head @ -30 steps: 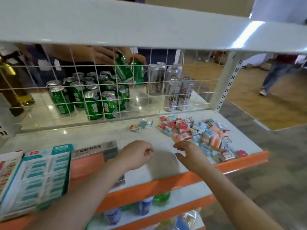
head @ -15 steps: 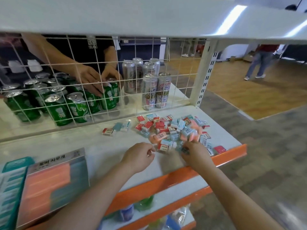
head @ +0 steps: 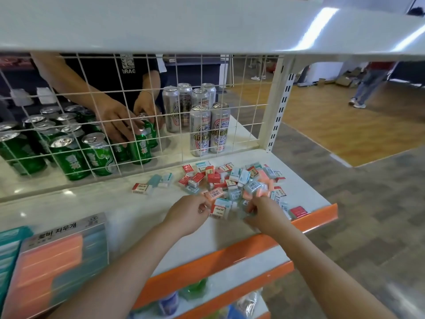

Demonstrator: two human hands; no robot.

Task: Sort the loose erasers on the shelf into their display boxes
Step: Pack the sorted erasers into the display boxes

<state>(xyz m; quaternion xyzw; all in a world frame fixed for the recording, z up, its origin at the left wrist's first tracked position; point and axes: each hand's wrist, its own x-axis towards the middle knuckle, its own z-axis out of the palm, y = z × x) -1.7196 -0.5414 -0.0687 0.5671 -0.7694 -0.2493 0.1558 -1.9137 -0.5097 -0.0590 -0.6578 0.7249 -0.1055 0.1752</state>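
A heap of loose erasers (head: 239, 180) in red, teal and orange wrappers lies on the right part of the white shelf (head: 92, 203). A few stray erasers (head: 141, 188) lie left of the heap. My left hand (head: 186, 214) is at the heap's near edge, fingers curled, fingertips pinching the end of an orange eraser (head: 215, 193). My right hand (head: 264, 214) digs into the heap's near side, its fingers curled round blurred teal erasers (head: 245, 209). A display box (head: 55, 261) with orange and teal rows sits at the lower left, a teal box (head: 9, 247) beside it.
A white wire grid (head: 207, 107) closes the back of the shelf. Behind it stand green cans (head: 69, 157) and silver cans (head: 200, 132), where another person's hands (head: 119, 120) hold green cans. The upper shelf (head: 184, 21) hangs overhead. An orange front lip (head: 317, 215) edges the shelf.
The view has swung right and closer. My left hand has moved right to the heap and reached the orange eraser. My right hand has sunk into the heap and curled round erasers.
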